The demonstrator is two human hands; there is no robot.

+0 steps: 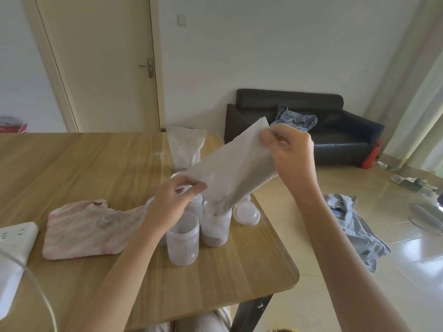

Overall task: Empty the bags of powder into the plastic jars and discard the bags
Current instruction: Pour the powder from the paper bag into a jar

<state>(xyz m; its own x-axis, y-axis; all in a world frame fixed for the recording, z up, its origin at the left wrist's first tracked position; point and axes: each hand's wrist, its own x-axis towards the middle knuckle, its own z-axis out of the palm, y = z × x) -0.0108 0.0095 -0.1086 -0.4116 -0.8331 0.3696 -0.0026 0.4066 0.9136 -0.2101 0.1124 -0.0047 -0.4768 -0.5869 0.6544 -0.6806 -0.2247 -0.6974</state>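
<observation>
A translucent bag of grey powder [230,171] hangs tilted, its lower mouth inside an open plastic jar [214,228] that holds a layer of grey powder. My right hand [287,149] pinches the bag's raised upper corner. My left hand [175,200] pinches the bag's lower left edge above the jars. An empty-looking jar [183,245] stands in front, and other jars are partly hidden behind my left hand. A second bag of powder [185,147] stands upright at the table's far edge.
Round jar lids [247,213] lie right of the jars, close to the wooden table's right edge [275,224]. A pink cloth [91,231] lies to the left, a white power strip [14,240] further left. Clothes lie on the tiled floor [354,226]; a black sofa [335,135] stands behind.
</observation>
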